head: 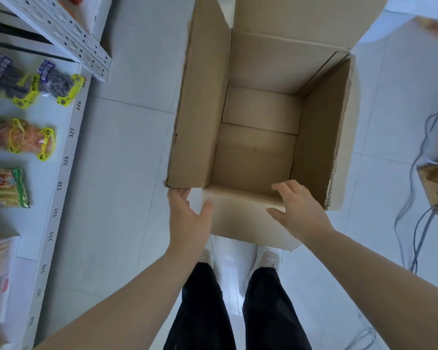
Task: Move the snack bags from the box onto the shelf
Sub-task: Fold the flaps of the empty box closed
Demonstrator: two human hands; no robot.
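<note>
Head view: the cardboard box [202, 109] stands open on the tiled floor [127, 147], and its inside shows only the bare bottom flaps. No snack bag is visible in it. The snack bags [18, 140] lie to the left of the box on the white shelf [46, 218], in a line along the shelf's numbered front edge: grey packs with yellow headers farthest up, an orange pack, then a green one. A pale packet at the lower left edge is too blurred to identify.

Judging from this, the moving itself looks finished, or very nearly so. The step in hand seems to be checking or handling the emptied box. The next move probably calls for a last look into the box's corners. After that comes a firm hold on its near side to shift or fold it, clear of the grey cables [420, 223] lying on the floor to the right of the box.

The left hand [187, 218] is at the box's near left corner, wide and relaxed. Its fingertips touch the end of the left flap, its thumb lies against the near flap [240, 213], and it holds nothing. The right hand [299, 210] is at the box's near right side, its fingers loosely spread over the near flap's edge. The fingers are toward the inside and the thumb is on the outer face. It rests there rather than visibly clamping, and carries no bag.
</note>
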